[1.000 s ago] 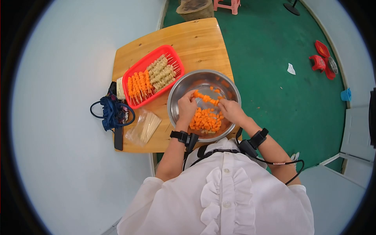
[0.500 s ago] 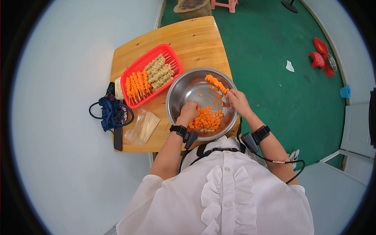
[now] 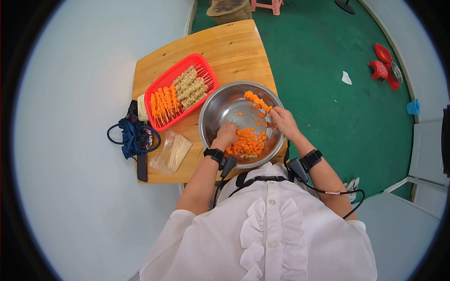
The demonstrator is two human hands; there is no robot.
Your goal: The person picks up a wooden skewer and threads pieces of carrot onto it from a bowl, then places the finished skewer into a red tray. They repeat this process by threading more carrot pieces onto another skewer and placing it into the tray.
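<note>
Left hand: fingers curled against carrot in bowl; grip cannot be told. Loaded skewer: over bowl's far right, pinched near its end by right hand. Advisable: steady skewer, pieces pierced centrally.

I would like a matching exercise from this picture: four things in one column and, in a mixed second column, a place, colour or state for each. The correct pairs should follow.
Column 1
1. Right hand
2. Left hand
3. Tray
4. Handbag

Column 2
A. dark blue
B. in the bowl, beside loose orange pieces
C. red
D. gripping one skewer

Pairs: 1-D, 2-B, 3-C, 4-A
</note>
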